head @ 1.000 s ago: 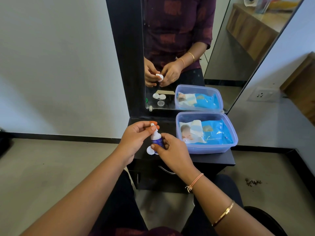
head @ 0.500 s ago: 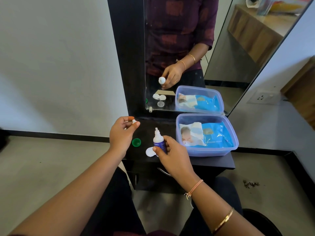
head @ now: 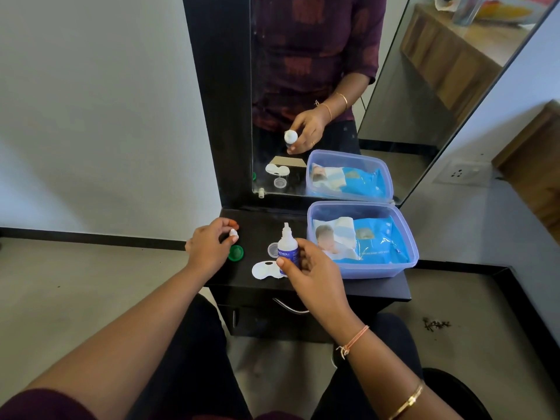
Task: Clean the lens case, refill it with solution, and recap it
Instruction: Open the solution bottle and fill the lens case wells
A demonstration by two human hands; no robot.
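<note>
My right hand (head: 312, 274) grips a small blue-labelled solution bottle (head: 287, 247), upright with its white nozzle uncovered, just above the black dresser top (head: 375, 287). My left hand (head: 209, 245) pinches the bottle's little white cap (head: 233, 234) low over the left end of the dresser. The white lens case (head: 264, 269) lies flat in front of the bottle, partly behind my right hand. A green case cap (head: 236, 253) sits beside my left hand and a clear case cap (head: 273, 249) lies left of the bottle.
A translucent blue tub (head: 406, 262) holding a blue wipes pack (head: 363, 237) fills the dresser's right half. The mirror (head: 318, 86) stands right behind and reflects the hands and objects. A drawer handle (head: 288, 307) is below the top's front edge.
My left hand took the white cap off the bottle and carried it left and down toward the dresser top. My right hand kept the bottle nearly still.
</note>
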